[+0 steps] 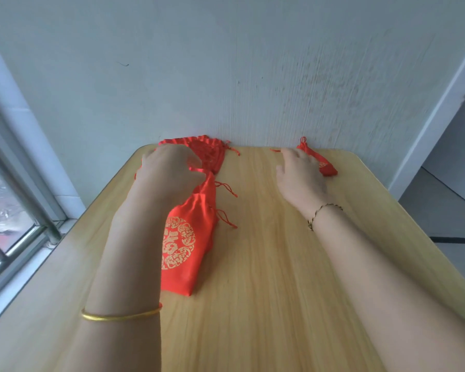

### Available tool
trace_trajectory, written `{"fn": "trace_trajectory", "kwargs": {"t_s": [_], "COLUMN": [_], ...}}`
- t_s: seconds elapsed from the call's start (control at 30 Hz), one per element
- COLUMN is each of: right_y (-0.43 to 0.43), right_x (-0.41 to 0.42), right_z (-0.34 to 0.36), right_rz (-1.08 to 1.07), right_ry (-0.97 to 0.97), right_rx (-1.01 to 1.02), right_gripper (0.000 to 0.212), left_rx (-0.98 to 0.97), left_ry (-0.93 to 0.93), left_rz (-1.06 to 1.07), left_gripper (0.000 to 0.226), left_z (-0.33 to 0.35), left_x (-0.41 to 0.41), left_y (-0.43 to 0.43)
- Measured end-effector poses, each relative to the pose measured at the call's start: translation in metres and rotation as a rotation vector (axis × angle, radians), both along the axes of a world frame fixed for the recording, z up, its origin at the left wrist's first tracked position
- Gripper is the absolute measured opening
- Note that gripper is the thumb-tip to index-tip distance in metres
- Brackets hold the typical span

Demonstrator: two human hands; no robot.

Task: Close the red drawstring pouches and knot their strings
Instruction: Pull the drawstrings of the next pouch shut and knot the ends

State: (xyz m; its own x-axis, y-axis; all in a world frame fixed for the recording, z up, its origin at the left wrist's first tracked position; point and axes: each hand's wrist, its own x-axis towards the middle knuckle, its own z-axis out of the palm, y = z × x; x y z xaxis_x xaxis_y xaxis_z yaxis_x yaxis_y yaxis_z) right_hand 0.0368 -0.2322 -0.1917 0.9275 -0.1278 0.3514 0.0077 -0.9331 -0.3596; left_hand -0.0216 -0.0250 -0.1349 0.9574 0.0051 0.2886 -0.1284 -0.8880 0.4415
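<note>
Wooden table (pixel 279 264) against pale wall (pixel 226 76) | window (pixel 8 210) left | red pouches (pixel 184 253) on top

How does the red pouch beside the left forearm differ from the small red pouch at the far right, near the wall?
The near pouch lies flat and spread wide, while the far pouch is bunched narrow. The near pouch shows most of its round gold emblem; the far pouch shows only a sliver of gold. The near pouch lies away from the wall; the far pouch almost against it. Both are red with red strings.
</note>
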Motion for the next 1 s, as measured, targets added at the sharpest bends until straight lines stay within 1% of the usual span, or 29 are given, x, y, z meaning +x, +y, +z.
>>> {"fn": "trace_trajectory", "kwargs": {"t_s": [0.07,0.17,0.27,0.33,0.37,0.47,0.5,0.57,0.63,0.7,0.73,0.8,0.87,0.93,1.0], "right_y": [0.017,0.035,0.047,0.048,0.047,0.043,0.043,0.038,0.028,0.014,0.006,-0.005,-0.011,-0.014,-0.018], "right_x": [-0.019,-0.045,-0.063,-0.068,-0.070,-0.075,-0.077,-0.077,-0.076,-0.074,-0.073,-0.071,-0.067,-0.065,-0.063], "right_z": [0.001,0.007,0.015,0.022,0.024,0.026,0.028,0.034,0.044,0.053,0.055,0.055,0.051,0.047,0.044], "right_rz": [0.118,0.299,0.448,0.486,0.506,0.601,0.636,0.665,0.651,0.650,0.652,0.635,0.606,0.584,0.560], "right_ry": [-0.055,0.004,0.108,0.159,0.194,0.334,0.348,0.315,0.267,0.243,0.244,0.261,0.288,0.305,0.309], "right_rx": [0.187,0.412,0.543,0.577,0.581,0.579,0.579,0.569,0.599,0.678,0.709,0.740,0.750,0.749,0.729], "right_gripper": [0.038,0.033,0.026,0.024,0.024,0.027,0.023,0.017,0.014,0.010,0.009,0.008,0.007,0.010,0.007], "left_rx": [0.105,0.155,0.219,0.228,0.201,0.024,-0.041,-0.194,-0.317,-0.377,-0.402,-0.401,-0.363,-0.319,-0.298], "left_ry": [0.100,0.167,0.184,0.160,0.140,0.105,0.089,0.055,0.031,0.080,0.127,0.164,0.103,0.061,0.056], "left_rz": [-0.001,-0.030,-0.058,-0.076,-0.102,-0.222,-0.272,-0.346,-0.384,-0.397,-0.399,-0.368,-0.314,-0.270,-0.264], "left_gripper": [0.023,0.012,0.026,0.030,0.030,0.020,0.013,0.004,0.016,0.029,0.029,0.017,0.006,0.023,0.025], "left_z": [-0.003,-0.010,-0.017,-0.016,-0.013,0.004,0.010,0.019,0.020,0.015,0.011,0.003,-0.003,-0.006,-0.009], "left_x": [0.000,0.000,0.003,0.003,0.002,-0.009,-0.014,-0.022,-0.021,-0.017,-0.014,-0.011,-0.006,-0.003,-0.001], "left_y": [0.004,0.002,0.001,0.000,-0.001,-0.005,-0.007,-0.012,-0.014,-0.012,-0.012,-0.015,-0.018,-0.021,-0.022]}}
